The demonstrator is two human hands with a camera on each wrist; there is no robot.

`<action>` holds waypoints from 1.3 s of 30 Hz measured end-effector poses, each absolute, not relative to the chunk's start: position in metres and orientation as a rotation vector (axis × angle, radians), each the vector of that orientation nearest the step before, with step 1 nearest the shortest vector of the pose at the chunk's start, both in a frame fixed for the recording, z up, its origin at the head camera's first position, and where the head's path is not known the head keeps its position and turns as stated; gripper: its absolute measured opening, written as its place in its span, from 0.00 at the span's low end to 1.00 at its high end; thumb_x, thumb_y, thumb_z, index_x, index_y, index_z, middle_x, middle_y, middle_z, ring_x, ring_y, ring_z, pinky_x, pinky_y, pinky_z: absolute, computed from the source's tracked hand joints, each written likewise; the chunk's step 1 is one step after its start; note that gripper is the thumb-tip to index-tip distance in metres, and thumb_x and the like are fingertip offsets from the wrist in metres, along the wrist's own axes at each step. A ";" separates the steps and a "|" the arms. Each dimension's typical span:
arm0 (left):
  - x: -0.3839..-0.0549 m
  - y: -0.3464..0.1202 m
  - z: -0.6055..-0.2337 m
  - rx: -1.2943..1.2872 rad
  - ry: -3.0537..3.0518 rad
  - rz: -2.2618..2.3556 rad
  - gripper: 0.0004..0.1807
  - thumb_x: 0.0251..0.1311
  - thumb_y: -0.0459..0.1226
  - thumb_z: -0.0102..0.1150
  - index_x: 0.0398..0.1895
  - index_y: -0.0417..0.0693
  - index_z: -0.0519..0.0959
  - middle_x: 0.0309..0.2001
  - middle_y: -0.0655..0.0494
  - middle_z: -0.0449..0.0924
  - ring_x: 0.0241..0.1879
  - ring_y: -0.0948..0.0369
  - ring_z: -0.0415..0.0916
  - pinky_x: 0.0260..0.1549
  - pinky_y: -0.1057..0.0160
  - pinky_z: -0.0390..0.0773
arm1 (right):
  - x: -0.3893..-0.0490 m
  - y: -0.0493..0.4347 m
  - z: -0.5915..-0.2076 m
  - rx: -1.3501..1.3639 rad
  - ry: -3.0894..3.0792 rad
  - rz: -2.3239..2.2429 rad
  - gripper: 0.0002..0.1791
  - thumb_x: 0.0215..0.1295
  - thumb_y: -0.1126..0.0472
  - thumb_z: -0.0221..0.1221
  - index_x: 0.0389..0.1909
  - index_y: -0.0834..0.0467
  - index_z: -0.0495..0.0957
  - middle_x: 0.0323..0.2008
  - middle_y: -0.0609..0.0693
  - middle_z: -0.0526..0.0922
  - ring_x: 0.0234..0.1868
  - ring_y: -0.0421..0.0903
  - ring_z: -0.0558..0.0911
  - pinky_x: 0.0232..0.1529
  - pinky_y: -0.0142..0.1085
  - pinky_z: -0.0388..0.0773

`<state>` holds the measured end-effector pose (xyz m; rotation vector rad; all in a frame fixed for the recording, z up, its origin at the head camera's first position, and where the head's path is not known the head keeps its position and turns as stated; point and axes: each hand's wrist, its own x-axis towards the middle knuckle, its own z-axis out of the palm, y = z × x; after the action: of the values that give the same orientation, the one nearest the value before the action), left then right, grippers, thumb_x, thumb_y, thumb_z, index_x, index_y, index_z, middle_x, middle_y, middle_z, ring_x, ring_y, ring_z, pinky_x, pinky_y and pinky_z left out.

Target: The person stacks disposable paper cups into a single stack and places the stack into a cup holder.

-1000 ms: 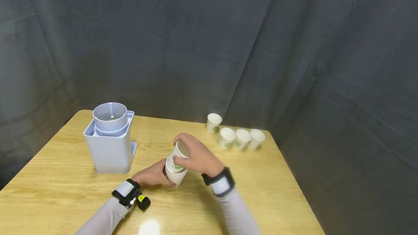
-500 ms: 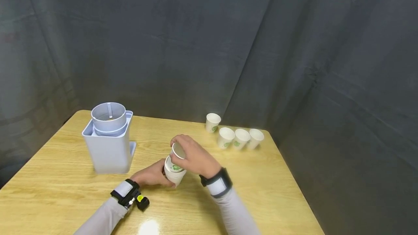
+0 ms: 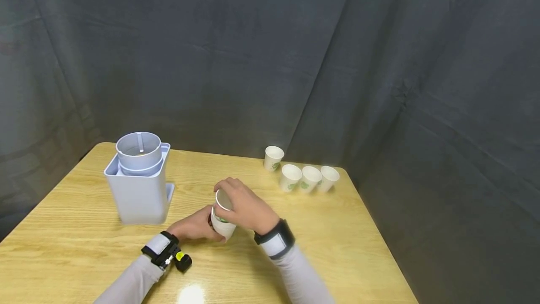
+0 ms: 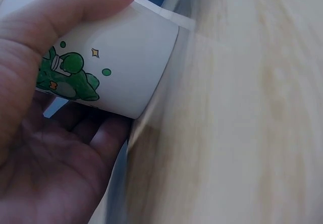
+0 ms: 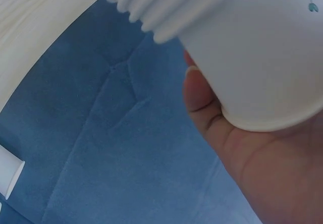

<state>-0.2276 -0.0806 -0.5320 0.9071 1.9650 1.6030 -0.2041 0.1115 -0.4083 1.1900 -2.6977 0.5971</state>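
Observation:
My left hand [image 3: 195,225] grips a stack of nested white paper cups [image 3: 223,230] just above the table. Its thumb lies across the outermost cup [image 4: 136,47], which carries a green cartoon print in the left wrist view. A single paper cup [image 3: 223,200] sits tilted in the mouth of the stack, held round its upper part by my right hand [image 3: 249,206]. Up close in the right wrist view, this held cup [image 5: 262,57] goes into the ridged row of stacked rims [image 5: 166,9]. The right hand's fingers are mostly hidden behind the cup there.
Three upright paper cups stand side by side at the back right, the middle one [image 3: 311,180] among them. Another cup [image 3: 273,158] is behind them, near the back edge. At left stands a pale square container [image 3: 137,200] with a round tube [image 3: 139,161] in its top.
My right hand has moved down and slightly left, and its cup has gone deeper into the stack. The left hand keeps its hold, nearly still.

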 end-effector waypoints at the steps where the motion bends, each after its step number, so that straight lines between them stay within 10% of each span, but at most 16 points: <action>1: -0.228 -0.081 -0.533 0.907 1.965 1.601 0.33 0.48 0.33 0.76 0.59 0.42 0.73 0.52 0.48 0.80 0.51 0.53 0.77 0.53 0.63 0.75 | -0.203 0.110 -0.409 1.191 -2.699 0.576 0.20 0.69 0.50 0.57 0.57 0.55 0.74 0.49 0.47 0.77 0.47 0.41 0.76 0.47 0.29 0.76; 39: -0.223 -0.085 -0.528 0.929 2.167 1.457 0.56 0.49 0.43 0.78 0.78 0.38 0.54 0.74 0.42 0.62 0.68 0.49 0.65 0.62 0.69 0.66 | -0.197 0.088 -0.431 1.121 -2.907 0.181 0.19 0.61 0.49 0.63 0.52 0.49 0.77 0.47 0.44 0.78 0.49 0.43 0.73 0.56 0.38 0.70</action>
<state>-0.2235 -0.0847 -0.5281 0.9291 2.1675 1.4568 -0.1973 0.0875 -0.4314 1.1211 -2.9073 0.1812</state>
